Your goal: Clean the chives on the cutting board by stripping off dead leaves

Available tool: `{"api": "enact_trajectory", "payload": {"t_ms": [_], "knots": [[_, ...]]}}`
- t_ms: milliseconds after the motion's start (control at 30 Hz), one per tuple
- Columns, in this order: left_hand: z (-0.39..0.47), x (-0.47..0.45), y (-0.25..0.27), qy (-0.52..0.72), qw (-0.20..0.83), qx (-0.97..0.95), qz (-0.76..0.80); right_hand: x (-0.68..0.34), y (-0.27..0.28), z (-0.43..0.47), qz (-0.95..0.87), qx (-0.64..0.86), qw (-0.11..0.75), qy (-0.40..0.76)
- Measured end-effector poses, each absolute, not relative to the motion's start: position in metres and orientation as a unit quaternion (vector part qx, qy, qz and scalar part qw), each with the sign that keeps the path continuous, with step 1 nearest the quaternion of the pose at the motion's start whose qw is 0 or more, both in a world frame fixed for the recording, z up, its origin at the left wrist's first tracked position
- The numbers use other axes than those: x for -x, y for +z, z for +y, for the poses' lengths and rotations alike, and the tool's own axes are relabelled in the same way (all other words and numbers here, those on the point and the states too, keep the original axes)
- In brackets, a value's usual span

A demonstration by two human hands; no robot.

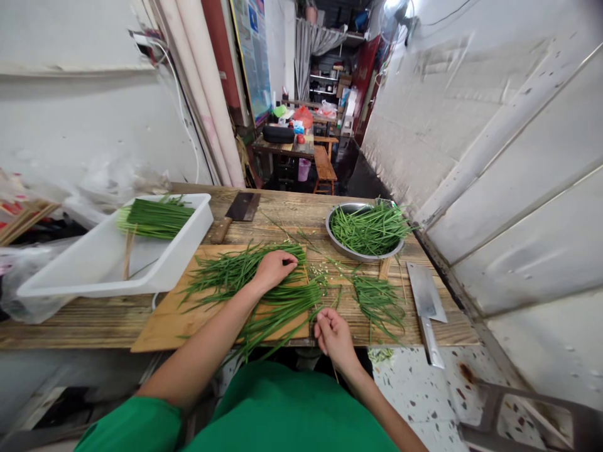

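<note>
Green garlic chives (226, 270) lie in loose bunches across a wooden cutting board (164, 320). My left hand (274, 271) rests over the upper bunch, thumb and fingers pinched together at the cut ends of some chives. Just off the board's right edge, my right hand (333, 339) is closed in a pinch. A thin wooden skewer (335, 375) shows below that hand and seems to run through its grip. The lower bunch (282, 307) lies between my hands, its ends pointing right. To the right, a smaller flat bunch (378, 301) lies on the table.
A steel bowl (333, 240) of loose chives stands at the back right. A cleaver (426, 295) lies at the right, its handle over the table edge. Another dark-bladed cleaver (242, 207) lies behind the board. A white tray (101, 287) at left holds neat chives.
</note>
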State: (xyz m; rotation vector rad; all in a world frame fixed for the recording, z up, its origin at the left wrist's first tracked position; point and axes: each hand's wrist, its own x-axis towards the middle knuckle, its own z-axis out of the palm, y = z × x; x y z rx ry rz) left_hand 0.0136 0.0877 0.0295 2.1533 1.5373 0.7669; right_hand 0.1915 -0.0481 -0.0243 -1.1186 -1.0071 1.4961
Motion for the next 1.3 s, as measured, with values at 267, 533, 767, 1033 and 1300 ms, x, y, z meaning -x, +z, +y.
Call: {"api": "enact_trajectory", "payload": {"t_ms": [267, 533, 767, 1033, 1300], "knots": [[0.088, -0.018, 0.027, 0.276, 0.24, -0.747, 0.555, -0.191, -0.025, -0.048, -0.411, 0.458, 0.487, 0.62], [0.087, -0.026, 0.027, 0.289, 0.25, -0.745, 0.546, -0.191, -0.026, -0.047, -0.411, 0.46, 0.484, 0.62], [0.086, -0.027, 0.03, 0.3, 0.266, -0.731, 0.552, -0.191, -0.027, -0.047, -0.407, 0.457, 0.486, 0.624], [0.084, -0.026, 0.033, 0.296, 0.26, -0.736, 0.55, -0.191, -0.027, -0.047, -0.415, 0.457, 0.484, 0.621], [0.081, -0.028, 0.036, 0.289, 0.264, -0.737, 0.551, -0.191, -0.027, -0.047, -0.409, 0.453, 0.483, 0.628]]}}
